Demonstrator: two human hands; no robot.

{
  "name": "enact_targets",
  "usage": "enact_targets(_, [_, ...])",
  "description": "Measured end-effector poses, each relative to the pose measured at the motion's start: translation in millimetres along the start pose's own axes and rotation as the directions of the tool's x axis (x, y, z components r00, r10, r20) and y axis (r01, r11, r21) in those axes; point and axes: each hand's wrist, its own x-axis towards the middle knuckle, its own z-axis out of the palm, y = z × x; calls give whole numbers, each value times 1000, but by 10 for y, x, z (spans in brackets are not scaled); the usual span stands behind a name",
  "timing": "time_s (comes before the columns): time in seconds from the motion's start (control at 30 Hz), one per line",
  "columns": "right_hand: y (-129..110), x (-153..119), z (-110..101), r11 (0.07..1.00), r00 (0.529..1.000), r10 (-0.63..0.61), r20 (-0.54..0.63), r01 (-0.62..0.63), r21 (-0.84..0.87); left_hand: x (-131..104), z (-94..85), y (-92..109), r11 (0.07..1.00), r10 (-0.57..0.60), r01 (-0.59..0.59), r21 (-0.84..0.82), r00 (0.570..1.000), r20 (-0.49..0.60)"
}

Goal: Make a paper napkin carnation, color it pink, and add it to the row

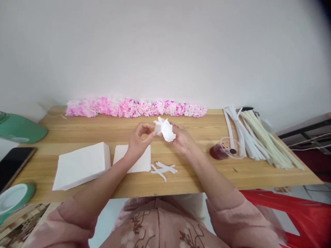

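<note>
A white tissue-paper flower (165,129), crumpled and partly fanned out, is held above the middle of the table between both hands. My left hand (141,139) pinches its left edge with thumb and fingers. My right hand (182,137) grips it from the right, its fingertips partly hidden behind the paper. Below the hands lie several short white strips (164,168), crossing one another. A flat stack of white paper sheets (139,162) sits partly under my left forearm, and a thicker block of white paper (81,165) lies to its left.
Pink-and-white ruffled paper flowers (124,107) line the wall. At right are bundles of long strips (258,137) and a cup of dark red liquid (219,150) with a lid. A phone (15,165) and green bottle (23,129) stand left; a red stool (297,213) is below right.
</note>
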Motion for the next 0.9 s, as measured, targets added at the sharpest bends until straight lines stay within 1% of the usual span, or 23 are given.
enact_targets(0.03, [1, -2, 8, 1000, 1000, -3, -8, 3, -1, -1, -7, 10, 994, 69, -65, 88, 997, -42])
enact_targets(0.07, [3, -4, 17, 1000, 1000, -8, -14, 8, -2, 0, -13, 20, 978, 133, -122, 170, 990, -54])
enact_targets(0.13, [13, -7, 34, 1000, 999, -25, -24, 24, -8, 4, -18, 40, 930, 221, -212, 300, 975, 4])
enact_targets(0.17, [21, -11, 44, 999, 999, -30, -27, 30, -20, 6, -17, 45, 905, 242, -246, 346, 969, 57])
enact_targets(0.23, [38, -22, 63, 995, 998, -42, -35, 39, -87, 12, -12, 40, 855, 249, -287, 431, 958, 144])
enact_targets(0.33, [45, -52, 74, 955, 994, -107, -26, 96, -282, 27, -19, -14, 802, 236, -312, 509, 949, 209])
enact_targets(0.4, [25, -67, 55, 909, 985, -170, 4, 158, -387, 41, -36, -68, 820, 253, -334, 465, 940, 228])
enact_targets(0.47, [-8, -67, 13, 883, 971, -239, 10, 222, -414, 54, -52, -118, 890, 273, -332, 314, 937, 218])
enact_targets(0.53, [-38, -54, -39, 889, 957, -290, 1, 269, -371, 61, -59, -148, 952, 254, -280, 126, 949, 189])
enact_targets(0.57, [-47, -46, -62, 901, 957, -291, 4, 276, -333, 61, -57, -152, 967, 238, -249, 46, 955, 178])
enact_targets(0.63, [-50, -37, -90, 937, 972, -227, 52, 233, -260, 55, -49, -139, 977, 215, -210, -44, 961, 176])
enact_targets(0.73, [-35, -53, -86, 964, 985, -109, 132, 138, -229, 41, -36, -89, 980, 200, -196, -41, 962, 189])
enact_targets(0.9, [-68, -121, -28, 957, 987, -80, 141, 116, -265, 29, -52, -26, 979, 190, -199, 49, 969, 158])
